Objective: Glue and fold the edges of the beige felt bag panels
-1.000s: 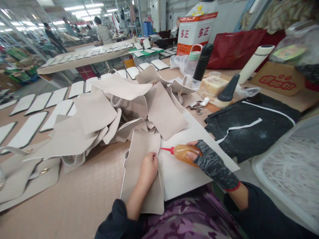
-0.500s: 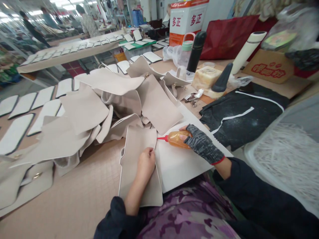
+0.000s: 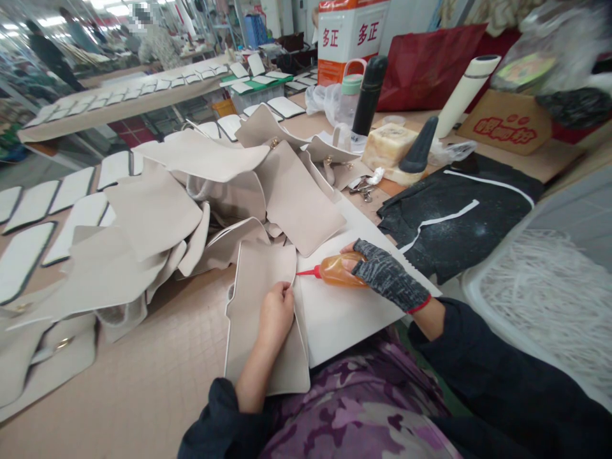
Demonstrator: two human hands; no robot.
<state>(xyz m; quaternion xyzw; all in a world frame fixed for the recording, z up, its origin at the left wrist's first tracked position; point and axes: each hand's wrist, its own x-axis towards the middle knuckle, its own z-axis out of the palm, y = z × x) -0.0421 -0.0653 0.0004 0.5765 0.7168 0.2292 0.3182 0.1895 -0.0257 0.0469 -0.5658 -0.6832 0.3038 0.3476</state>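
My left hand (image 3: 276, 315) is bare and pinches the right edge of a beige leather-like panel (image 3: 255, 280) with pale edges, lying in front of me. In my right hand (image 3: 377, 268), which wears a grey fingerless glove with a red cuff, is a squeeze bottle (image 3: 335, 271) of amber liquid. Its thin red nozzle points left, the tip at the panel's right edge just above my left fingertips. Whether liquid is coming out is too small to tell. Under the bottle lies a white board (image 3: 344, 312), partly beneath the panel.
A heap of beige bag pieces (image 3: 157, 210) lies beyond and left. White dark-edged panels (image 3: 26, 258) line the table's left side. Behind the board are metal clips (image 3: 364, 190), a yellowish block (image 3: 389, 145) and a black flask (image 3: 370, 95). A tub of white strips (image 3: 549, 312) stands right.
The nozzle tip has slid a little toward me along the panel's edge, closer to my left fingers. My left hand keeps its pinch. The whole view has shifted slightly.
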